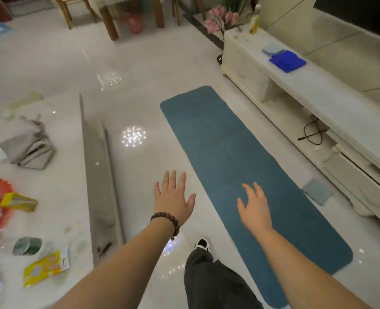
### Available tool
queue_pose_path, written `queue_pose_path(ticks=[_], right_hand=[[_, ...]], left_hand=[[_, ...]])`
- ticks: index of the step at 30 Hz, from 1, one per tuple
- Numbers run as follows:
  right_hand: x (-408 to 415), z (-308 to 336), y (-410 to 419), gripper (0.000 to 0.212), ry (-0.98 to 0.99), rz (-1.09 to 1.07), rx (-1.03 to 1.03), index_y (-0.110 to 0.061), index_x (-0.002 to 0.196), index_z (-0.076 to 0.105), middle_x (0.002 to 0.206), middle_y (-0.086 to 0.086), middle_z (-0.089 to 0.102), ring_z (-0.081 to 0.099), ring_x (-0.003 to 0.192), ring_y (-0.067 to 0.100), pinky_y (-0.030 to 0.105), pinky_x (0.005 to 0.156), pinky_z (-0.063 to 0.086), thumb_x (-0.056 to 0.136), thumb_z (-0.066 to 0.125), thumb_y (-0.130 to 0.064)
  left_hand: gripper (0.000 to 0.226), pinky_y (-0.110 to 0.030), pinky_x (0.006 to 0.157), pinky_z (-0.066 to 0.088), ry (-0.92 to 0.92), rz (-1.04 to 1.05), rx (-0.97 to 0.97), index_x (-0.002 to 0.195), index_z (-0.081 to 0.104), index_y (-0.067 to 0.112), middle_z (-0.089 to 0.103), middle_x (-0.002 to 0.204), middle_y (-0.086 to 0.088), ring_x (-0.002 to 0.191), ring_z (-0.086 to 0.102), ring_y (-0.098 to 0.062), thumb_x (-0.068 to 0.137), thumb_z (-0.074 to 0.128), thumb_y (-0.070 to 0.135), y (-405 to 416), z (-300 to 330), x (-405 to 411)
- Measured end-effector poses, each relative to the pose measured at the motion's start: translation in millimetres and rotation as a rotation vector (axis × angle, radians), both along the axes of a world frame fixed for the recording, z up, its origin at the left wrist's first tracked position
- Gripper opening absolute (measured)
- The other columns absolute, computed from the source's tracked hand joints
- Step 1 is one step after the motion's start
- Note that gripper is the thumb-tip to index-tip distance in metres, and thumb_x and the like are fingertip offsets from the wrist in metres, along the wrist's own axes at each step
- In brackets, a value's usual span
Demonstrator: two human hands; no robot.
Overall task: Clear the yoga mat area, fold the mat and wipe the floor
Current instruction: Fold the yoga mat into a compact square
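Teal yoga mat (236, 157) lies flat, unrolled on the white floor (140, 70) beside the cabinet (331, 112) | left hand (173, 197) fingers spread, holding nothing, over floor | right hand (254, 207) fingers loosely extended, empty, above mat | grey cloth (317, 191) at mat's right edge

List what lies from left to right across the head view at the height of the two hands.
Yellow packet on the low table → grey table edge → left hand with bead bracelet → right hand over the teal yoga mat → grey cloth on the floor → white cabinet.
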State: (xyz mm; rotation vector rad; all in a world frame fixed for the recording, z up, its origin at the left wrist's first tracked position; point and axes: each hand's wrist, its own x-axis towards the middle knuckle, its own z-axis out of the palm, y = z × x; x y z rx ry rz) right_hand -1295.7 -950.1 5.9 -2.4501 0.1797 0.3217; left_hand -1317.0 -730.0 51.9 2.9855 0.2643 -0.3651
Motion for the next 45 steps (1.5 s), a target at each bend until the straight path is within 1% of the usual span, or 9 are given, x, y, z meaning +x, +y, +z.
queue_pose_path(ticks=[6,14,18,21,25,30,35,40,45], right_hand=[[97,11,21,0.050,0.033,-0.124,-0.010,-0.023,0.144,0.036,0.158,0.004,0.015,0.017,0.143,0.025,0.042,0.113,0.028,0.096,0.049,-0.023],[164,1,46,0.050,0.111,-0.305,-0.018,-0.023,0.145,0.035,0.158,0.003,0.013,0.016,0.144,0.024,0.041,0.114,0.026,0.096,0.049,-0.023],[212,-15,82,0.050,0.105,-0.432,-0.009,-0.022,0.144,0.036,0.158,0.003,0.014,0.016,0.144,0.024,0.042,0.114,0.026,0.096,0.049,-0.023],[251,-23,118,0.050,0.101,-0.546,-0.001,-0.021,0.143,0.037,0.158,0.005,0.016,0.017,0.143,0.024,0.043,0.113,0.028,0.095,0.051,-0.022],[297,-29,168,0.050,0.113,-0.732,0.007,-0.018,0.143,0.039,0.157,0.008,0.019,0.018,0.143,0.026,0.041,0.113,0.026,0.094,0.052,-0.020],[340,-30,212,0.051,0.155,-0.878,0.015,-0.019,0.144,0.035,0.158,0.006,0.016,0.015,0.144,0.025,0.041,0.114,0.026,0.096,0.050,-0.022],[362,-35,219,0.051,0.175,-0.918,0.005,-0.019,0.145,0.034,0.158,0.005,0.014,0.013,0.145,0.024,0.043,0.115,0.025,0.097,0.049,-0.022],[375,-74,195,0.050,0.214,-0.959,0.001,-0.022,0.145,0.033,0.158,0.002,0.015,0.014,0.145,0.023,0.044,0.114,0.027,0.097,0.049,-0.022],[393,-177,146,0.050,0.242,-0.950,-0.010,-0.020,0.143,0.036,0.157,0.004,0.017,0.016,0.144,0.024,0.043,0.115,0.027,0.096,0.051,-0.020]], left_hand=[[0.066,-0.048,0.120,0.004,0.030,-0.111,-0.010,0.153,0.004,0.024,0.003,0.162,-0.004,0.149,-0.003,-0.023,0.097,0.026,0.053,34,7,129],[0.068,-0.046,0.120,0.005,0.033,-0.276,-0.033,0.153,0.005,0.025,0.007,0.162,-0.004,0.149,-0.001,-0.022,0.097,0.030,0.053,53,-7,259],[0.068,-0.046,0.120,0.007,0.021,-0.369,-0.061,0.153,0.006,0.026,0.009,0.161,-0.004,0.149,-0.001,-0.021,0.096,0.031,0.054,76,-24,330],[0.068,-0.046,0.119,0.007,0.058,-0.488,-0.065,0.153,0.006,0.025,0.009,0.161,-0.004,0.149,-0.002,-0.021,0.096,0.032,0.052,103,-36,386],[0.069,-0.047,0.118,0.011,0.100,-0.621,-0.059,0.153,0.004,0.024,0.008,0.161,-0.004,0.149,-0.002,-0.020,0.096,0.031,0.052,143,-47,462],[0.070,-0.046,0.119,0.012,0.104,-0.756,-0.077,0.153,0.003,0.023,0.010,0.161,-0.004,0.148,0.001,-0.021,0.096,0.034,0.050,169,-52,527],[0.070,-0.046,0.119,0.012,0.131,-0.838,-0.091,0.153,0.003,0.022,0.010,0.161,-0.004,0.148,0.001,-0.022,0.097,0.034,0.050,165,-66,565],[0.071,-0.046,0.120,0.010,0.161,-0.902,-0.087,0.153,-0.002,0.022,0.007,0.161,-0.004,0.149,-0.001,-0.021,0.097,0.032,0.050,129,-110,593],[0.071,-0.046,0.120,0.010,0.153,-0.951,-0.081,0.153,0.001,0.021,0.008,0.161,-0.004,0.149,0.000,-0.022,0.097,0.034,0.049,74,-211,628]])
